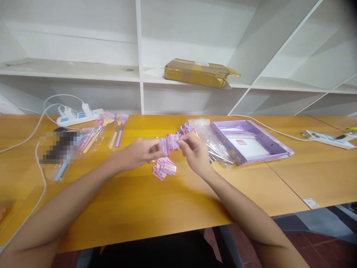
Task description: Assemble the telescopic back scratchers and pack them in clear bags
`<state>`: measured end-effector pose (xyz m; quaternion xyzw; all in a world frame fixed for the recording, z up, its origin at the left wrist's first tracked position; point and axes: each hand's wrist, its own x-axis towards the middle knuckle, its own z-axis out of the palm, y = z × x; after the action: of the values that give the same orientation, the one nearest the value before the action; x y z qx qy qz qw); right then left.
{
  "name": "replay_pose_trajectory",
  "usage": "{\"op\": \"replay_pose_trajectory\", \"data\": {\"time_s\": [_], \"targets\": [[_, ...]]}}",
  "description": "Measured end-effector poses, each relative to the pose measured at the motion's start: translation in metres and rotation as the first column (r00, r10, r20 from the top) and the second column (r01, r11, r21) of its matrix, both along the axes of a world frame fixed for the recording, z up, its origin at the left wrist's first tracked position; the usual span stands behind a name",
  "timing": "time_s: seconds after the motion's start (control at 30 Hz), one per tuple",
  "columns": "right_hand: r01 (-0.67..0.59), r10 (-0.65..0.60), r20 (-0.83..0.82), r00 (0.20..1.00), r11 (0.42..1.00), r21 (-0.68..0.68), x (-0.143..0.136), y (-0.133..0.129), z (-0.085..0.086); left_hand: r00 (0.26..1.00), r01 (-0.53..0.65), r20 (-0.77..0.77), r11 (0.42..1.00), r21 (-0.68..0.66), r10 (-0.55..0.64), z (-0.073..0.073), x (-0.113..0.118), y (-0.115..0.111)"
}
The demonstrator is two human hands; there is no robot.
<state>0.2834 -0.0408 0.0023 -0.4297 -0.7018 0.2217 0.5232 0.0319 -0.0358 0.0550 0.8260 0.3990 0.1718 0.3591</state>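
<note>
My left hand (143, 150) is curled around the ends of several pastel purple and blue sticks (164, 146); their far ends are hidden. Between the thumb and fingers of my right hand (195, 152) is a small pink-purple printed card (174, 142), held close to the sticks. Just below both hands, a loose pile of small pink printed cards (165, 167) lies on the table. Beyond my right hand are some swirled pink and blue pieces (188, 128) and a clear plastic bag (205, 130) with thin metal rods.
A shallow purple box (279, 154) lies on the right. To the left are bagged utensils with yellow and purple handles (118, 137), a power strip (69, 120) and trailing white cables. Another power strip (329, 139) sits far right. A taped carton (198, 72) rests on the shelf.
</note>
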Motion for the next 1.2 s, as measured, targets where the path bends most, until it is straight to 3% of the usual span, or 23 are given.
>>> {"op": "replay_pose_trajectory", "data": {"time_s": [0.07,0.13,0.2,0.27,0.33,0.47,0.57,0.67,0.77,0.8,0.9,0.93,1.0,1.07,1.1,1.2], "targets": [[-0.089,0.100,0.053,0.994,0.979,-0.182,0.013,0.011,-0.001,0.999,-0.049,-0.013,0.999,-0.008,0.049,0.003,-0.006,0.004],[-0.216,0.304,0.190,0.934,0.899,-0.380,0.022,0.020,-0.004,0.995,-0.101,-0.006,0.995,-0.014,0.101,0.004,-0.012,0.007],[-0.232,0.398,0.312,0.863,0.860,-0.455,0.022,0.023,-0.009,0.991,-0.131,0.027,0.991,-0.027,0.132,0.001,-0.014,0.009],[-0.218,0.354,0.338,0.872,0.900,-0.378,0.012,0.020,-0.014,0.987,-0.133,0.086,0.991,-0.012,0.133,-0.006,-0.012,0.008],[-0.240,0.300,0.249,0.921,0.939,-0.245,-0.003,0.013,-0.014,0.982,-0.091,0.166,0.996,-0.003,0.091,-0.015,-0.007,0.006],[-0.242,0.238,0.169,0.956,0.970,0.000,-0.026,-0.005,0.001,0.967,0.060,0.252,0.995,-0.075,-0.039,-0.029,0.002,0.007],[-0.077,0.075,0.025,0.997,0.993,0.091,-0.022,-0.008,0.021,0.965,0.201,0.208,0.962,-0.182,-0.163,-0.035,-0.001,0.019],[0.091,-0.085,-0.050,0.995,0.988,0.121,-0.004,-0.003,0.039,0.933,0.360,0.137,0.856,-0.370,-0.333,-0.040,-0.010,0.034],[0.279,-0.247,-0.150,0.957,0.924,0.262,0.010,0.006,0.046,0.932,0.354,0.088,0.832,-0.426,-0.352,-0.046,-0.019,0.044],[0.288,-0.246,-0.176,0.953,0.916,0.281,0.013,0.009,0.045,0.937,0.343,0.085,0.844,-0.411,-0.339,-0.048,-0.020,0.046],[0.105,-0.082,-0.103,0.991,0.964,0.246,0.020,0.014,0.045,0.940,0.336,0.075,0.859,-0.386,-0.334,-0.051,-0.019,0.046],[0.076,-0.050,-0.107,0.993,0.965,0.250,0.027,0.015,0.049,0.939,0.334,0.060,0.856,-0.394,-0.339,-0.051,-0.019,0.045],[0.141,-0.059,-0.248,0.967,0.934,0.329,0.053,0.019,0.068,0.937,0.329,0.023,0.857,-0.397,-0.349,-0.048,-0.018,0.042],[0.252,-0.044,-0.464,0.885,0.883,0.397,0.094,0.027,0.096,0.940,0.312,-0.006,0.870,-0.381,-0.340,-0.046,-0.018,0.041],[0.266,-0.042,-0.501,0.864,0.884,0.385,0.118,0.033,0.111,0.945,0.301,-0.008,0.877,-0.376,-0.327,-0.045,-0.018,0.041],[0.343,-0.248,-0.346,0.905,0.906,0.248,0.177,0.059,0.139,0.966,0.251,0.054,0.880,-0.404,-0.251,-0.047,-0.019,0.045]]}}
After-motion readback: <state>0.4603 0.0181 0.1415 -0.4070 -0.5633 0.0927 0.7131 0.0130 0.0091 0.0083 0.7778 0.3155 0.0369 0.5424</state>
